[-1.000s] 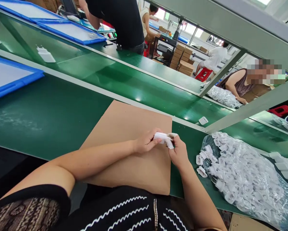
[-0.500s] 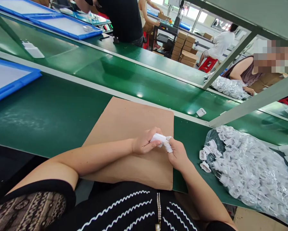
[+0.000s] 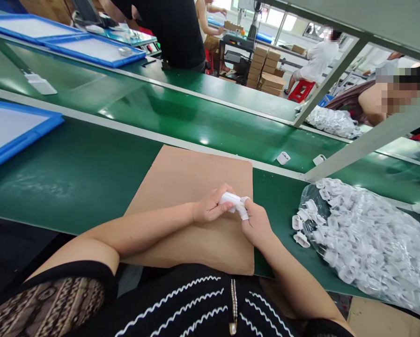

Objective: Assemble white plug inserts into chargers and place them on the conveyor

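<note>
My left hand (image 3: 211, 206) is closed round a white plastic charger housing (image 3: 230, 199), holding it over a sheet of brown cardboard (image 3: 195, 173). At the housing's right end, my right hand (image 3: 257, 223) pinches with thumb and finger, their tips wrapped in white tape. Both hands meet at this piece, and the fingers hide where its end lies. To the right, a clear plastic bag (image 3: 374, 234) spills over with many small white plug pieces. Two loose plug pieces (image 3: 301, 239) lie at its left edge.
Behind the cardboard runs a green conveyor belt (image 3: 210, 126) carrying white housings (image 3: 283, 158). A blue-framed tray (image 3: 16, 133) lies on the left. A slanted metal post (image 3: 339, 157) rises at right. Other people work across the belt.
The white housings on the belt have shifted left, and another shows beside the post. My hands stay together on the charger housing, with a slight shift of the right fingers.
</note>
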